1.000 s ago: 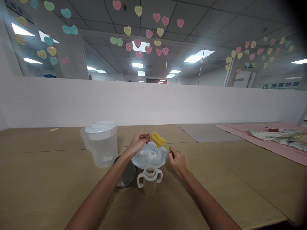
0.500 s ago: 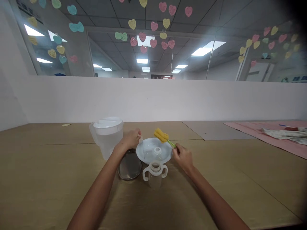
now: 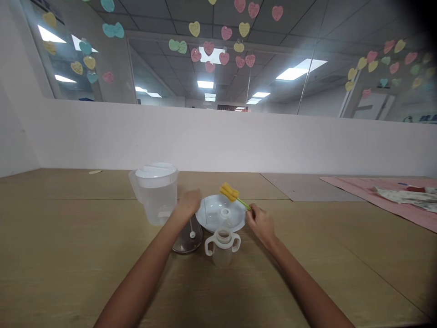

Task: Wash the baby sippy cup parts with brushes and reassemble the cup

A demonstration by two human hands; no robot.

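Note:
My right hand [image 3: 261, 224] is closed round the thin green handle of a bottle brush [image 3: 230, 192], its yellow sponge head over the bowl's far rim. My left hand [image 3: 191, 202], slightly blurred, is closed above a round dark metal tray [image 3: 184, 244]. From it hangs a thin straw [image 3: 192, 233] with a white knob at its lower end, over the tray. Between my hands is a white bowl [image 3: 213, 214] with a small white ring-shaped part [image 3: 225, 213] inside. In front of the bowl an uncapped clear baby bottle [image 3: 222, 253] with two white handles stands upright.
A lidded clear plastic pitcher [image 3: 159, 196] stands behind my left forearm. On the far right, a pink cloth [image 3: 362, 191] carries folded fabric [image 3: 406, 198] and a blue pen. A white wall [image 3: 239, 141] closes off the table's far side.
My left hand has moved left from the bowl's rim to above the tray, and the straw now hangs there. My right hand and the brush have barely moved. The view has shifted slightly.

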